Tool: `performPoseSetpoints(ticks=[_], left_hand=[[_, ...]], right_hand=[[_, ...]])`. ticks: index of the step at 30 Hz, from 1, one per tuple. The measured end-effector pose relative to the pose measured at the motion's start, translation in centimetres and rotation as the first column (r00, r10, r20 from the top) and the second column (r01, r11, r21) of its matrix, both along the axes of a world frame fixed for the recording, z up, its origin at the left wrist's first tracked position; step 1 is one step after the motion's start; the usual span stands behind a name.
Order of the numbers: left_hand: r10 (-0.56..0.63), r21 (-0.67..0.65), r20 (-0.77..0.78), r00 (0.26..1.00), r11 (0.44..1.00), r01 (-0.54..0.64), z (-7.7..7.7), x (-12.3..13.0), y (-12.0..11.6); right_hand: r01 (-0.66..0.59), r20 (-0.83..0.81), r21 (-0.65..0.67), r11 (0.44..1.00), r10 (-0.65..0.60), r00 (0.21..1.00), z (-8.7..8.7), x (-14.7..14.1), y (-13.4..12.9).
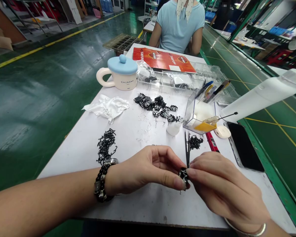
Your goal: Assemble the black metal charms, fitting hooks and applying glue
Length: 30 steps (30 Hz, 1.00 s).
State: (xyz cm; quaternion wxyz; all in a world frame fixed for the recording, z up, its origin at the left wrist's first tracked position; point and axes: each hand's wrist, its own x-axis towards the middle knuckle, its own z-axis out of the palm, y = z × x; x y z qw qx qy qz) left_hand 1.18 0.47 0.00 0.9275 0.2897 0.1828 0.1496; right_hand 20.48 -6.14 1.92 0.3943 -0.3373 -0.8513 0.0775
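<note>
My left hand [150, 168] is closed, pinching a small black-and-silver metal part [183, 175] between thumb and fingers. At the part's right side, my right hand [224, 184] is closed too, its fingertips pressed against it. Black tweezers [187, 148] point away from me just beyond the fingertips; I cannot tell whether they are held or lie on the table. Behind them is a little heap of tiny black pieces [195, 142]. A pile of similar black-and-silver parts [156, 106] lies farther back. Thin curved black pieces [106, 144] are heaped beyond my left wrist.
On the white table [138, 204] stand a lidded mug [123, 74], a white cloth [110, 107], a small white bottle [174, 129] and a clear pen holder [199, 115]. A phone [245, 144] lies right. Bagged parts and an orange sheet [162, 59] are behind; a person [180, 26] sits ahead.
</note>
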Motion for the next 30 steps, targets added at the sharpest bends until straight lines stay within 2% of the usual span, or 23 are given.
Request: performPoseSetpoints(ticks=[4,7,10,14,20,22,24,27,30], left_hand=[[0.001,0.002,0.004,1.0,1.0,-0.001,0.0,0.1,0.1],[-0.017,0.016,-0.011,1.0,1.0,0.018,0.1,0.1,0.0],[-0.018,0.036,-0.036,0.999,0.999,0.019,0.2,0.0,-0.1],[-0.051,0.05,-0.047,0.998,0.997,0.053,0.3,-0.1,-0.1],[-0.16,0.054,-0.055,0.986,0.985,0.163,0.2,0.0,0.0],[-0.192,0.058,-0.062,0.979,0.979,0.196,0.2,0.0,-0.1],[-0.215,0.065,-0.065,0.975,0.974,0.219,0.3,0.0,-0.1],[-0.217,0.076,-0.074,0.973,0.972,0.223,0.4,0.1,-0.2],[-0.205,0.062,-0.084,0.975,0.976,0.211,0.3,0.1,-0.1]], right_hand=[[0.016,-0.021,-0.008,1.0,-0.016,1.0,0.1,-0.1,0.1],[-0.002,-0.132,-0.125,0.992,-0.014,0.991,0.1,-0.2,0.4],[-0.037,-0.221,-0.284,0.958,-0.028,0.975,0.0,-0.2,0.7],[-0.163,-0.326,-0.474,0.865,-0.001,0.945,-0.2,0.1,0.9],[-0.361,-0.389,-0.678,0.641,0.103,0.915,-0.2,0.5,1.2],[-0.41,-0.413,-0.719,0.562,0.129,0.901,-0.1,0.6,1.3],[-0.454,-0.447,-0.731,0.509,0.145,0.883,-0.1,0.6,1.2],[-0.484,-0.47,-0.734,0.477,0.158,0.869,-0.2,0.7,1.1],[-0.45,-0.415,-0.725,0.521,0.191,0.889,-0.1,0.8,1.1]])
